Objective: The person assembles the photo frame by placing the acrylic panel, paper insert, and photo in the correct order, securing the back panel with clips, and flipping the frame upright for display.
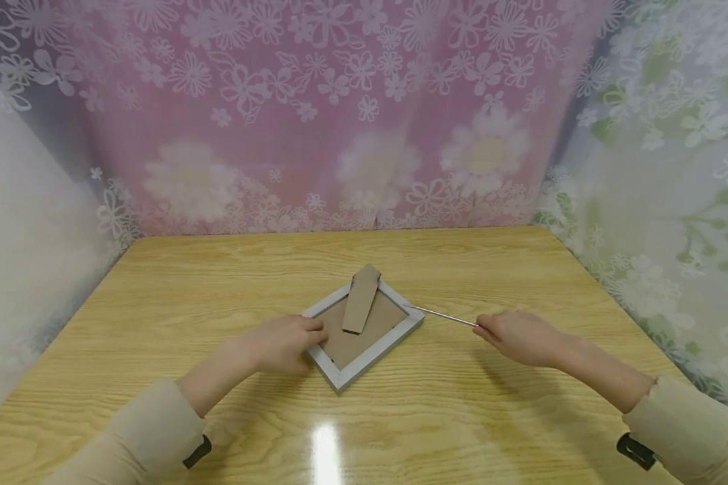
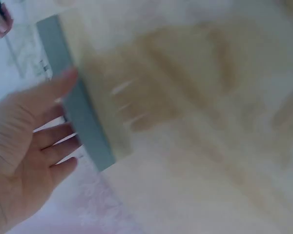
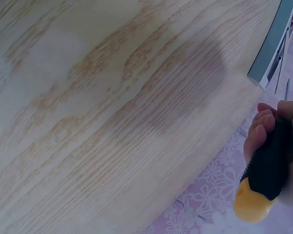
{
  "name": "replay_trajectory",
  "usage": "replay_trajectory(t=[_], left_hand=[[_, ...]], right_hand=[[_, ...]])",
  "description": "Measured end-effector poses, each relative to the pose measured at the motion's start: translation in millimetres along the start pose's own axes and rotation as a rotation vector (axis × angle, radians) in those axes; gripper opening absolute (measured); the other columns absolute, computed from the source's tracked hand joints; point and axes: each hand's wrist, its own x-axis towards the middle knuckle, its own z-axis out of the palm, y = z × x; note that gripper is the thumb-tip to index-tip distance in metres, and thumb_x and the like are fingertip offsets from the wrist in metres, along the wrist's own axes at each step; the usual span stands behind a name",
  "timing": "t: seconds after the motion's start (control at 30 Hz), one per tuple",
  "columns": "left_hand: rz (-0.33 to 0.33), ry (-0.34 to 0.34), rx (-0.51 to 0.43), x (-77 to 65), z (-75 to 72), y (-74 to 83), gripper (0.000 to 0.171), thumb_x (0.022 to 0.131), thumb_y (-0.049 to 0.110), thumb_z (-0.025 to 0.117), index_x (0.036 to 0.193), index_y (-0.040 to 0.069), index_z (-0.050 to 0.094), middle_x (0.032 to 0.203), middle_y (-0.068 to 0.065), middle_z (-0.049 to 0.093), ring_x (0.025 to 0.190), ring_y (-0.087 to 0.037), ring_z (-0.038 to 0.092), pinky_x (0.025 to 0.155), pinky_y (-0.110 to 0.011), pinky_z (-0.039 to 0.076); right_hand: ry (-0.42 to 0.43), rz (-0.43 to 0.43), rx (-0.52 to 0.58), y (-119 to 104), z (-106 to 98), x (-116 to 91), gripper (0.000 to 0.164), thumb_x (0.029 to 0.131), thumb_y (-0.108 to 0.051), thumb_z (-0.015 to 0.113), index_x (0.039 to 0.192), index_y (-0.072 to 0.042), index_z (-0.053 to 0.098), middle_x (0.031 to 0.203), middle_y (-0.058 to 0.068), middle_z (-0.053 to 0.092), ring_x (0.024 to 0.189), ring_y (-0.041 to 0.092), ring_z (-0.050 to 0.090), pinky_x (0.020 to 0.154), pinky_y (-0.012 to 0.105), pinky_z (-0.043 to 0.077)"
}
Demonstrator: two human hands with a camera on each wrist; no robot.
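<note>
A picture frame (image 1: 370,353) with a grey border lies back side up on the table, one corner toward me. A brown stand leg (image 1: 360,300) lies across its backing board (image 1: 340,340). My left hand (image 1: 288,343) holds the frame's left side, the thumb at its outer edge and the fingers reaching over the border in the left wrist view. In my right hand (image 1: 518,337) is a screwdriver (image 3: 266,168) with a black and yellow handle. Its thin metal shaft points left, and the tip is at the frame's right corner, by the inner edge.
The wood-grain table (image 1: 218,269) extends around the frame. A pink flowered curtain (image 1: 340,135) hangs behind its far edge. Pale flowered curtains stand at the left and the right (image 1: 661,236). Both forearms have beige sleeves with dark straps.
</note>
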Motion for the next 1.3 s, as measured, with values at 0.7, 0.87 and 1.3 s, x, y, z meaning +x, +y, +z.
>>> replay_trajectory(t=[0.7,0.87,1.3], left_hand=[[0.072,0.217,0.294,5.1,7.9,32.7,0.017,0.073,0.004,0.067,0.061,0.012,0.058,0.059,0.004,0.047,0.048,-0.006,0.038,0.044,-0.018,0.032],[0.120,0.244,0.263,6.0,8.6,43.0,0.023,0.073,0.004,0.065,0.057,0.014,0.051,0.056,0.005,0.041,0.047,-0.005,0.027,0.042,-0.017,0.023],[-0.128,0.065,-0.119,2.8,-0.7,35.6,0.072,0.075,0.049,0.073,0.121,-0.004,0.057,0.128,-0.019,0.052,0.119,-0.031,0.049,0.100,-0.040,0.042]], right_hand=[[-0.034,0.041,0.018,-7,10,7,0.029,0.097,-0.021,0.049,0.069,-0.018,0.045,0.054,-0.011,0.031,0.047,0.002,0.024,0.045,0.019,0.021],[-0.039,0.075,0.018,-8,12,9,0.033,0.098,-0.025,0.048,0.066,-0.018,0.045,0.053,-0.010,0.033,0.046,0.002,0.025,0.044,0.019,0.021],[-0.106,0.099,0.031,-3,18,19,0.032,0.099,-0.029,0.044,0.070,-0.017,0.050,0.054,-0.009,0.035,0.048,0.004,0.029,0.048,0.022,0.027]])
